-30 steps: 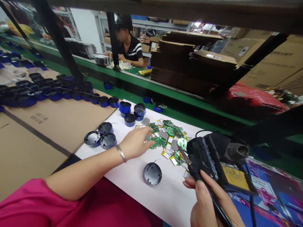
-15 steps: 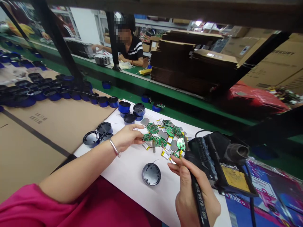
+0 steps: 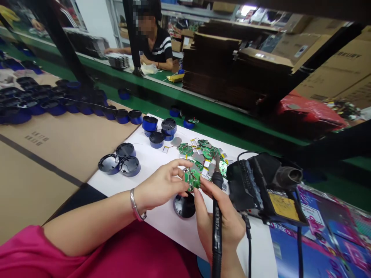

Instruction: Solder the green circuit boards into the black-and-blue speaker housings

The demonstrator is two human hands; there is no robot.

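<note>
My left hand (image 3: 162,184) pinches a small round green circuit board (image 3: 192,179) above the white sheet (image 3: 150,162). My right hand (image 3: 222,220) grips a black soldering iron (image 3: 216,216) upright, and its fingertips also touch the board's right edge. Just below the board a round black housing (image 3: 184,205) lies on the sheet. Behind my hands is a pile of several green boards and small silver battery cells (image 3: 204,154). A black soldering station (image 3: 262,185) stands to the right of my right hand.
Blue and black round housings (image 3: 158,131) stand behind the pile, three more (image 3: 120,164) at left, and several rows (image 3: 43,104) on brown cardboard (image 3: 58,146). A green conveyor (image 3: 203,112) runs across. Another person (image 3: 150,38) sits beyond it. Cardboard stacks (image 3: 232,73) rise at right.
My left hand has lifted one green board from the pile and drawn it toward me. My right hand has come in with the soldering iron and now touches the board.
</note>
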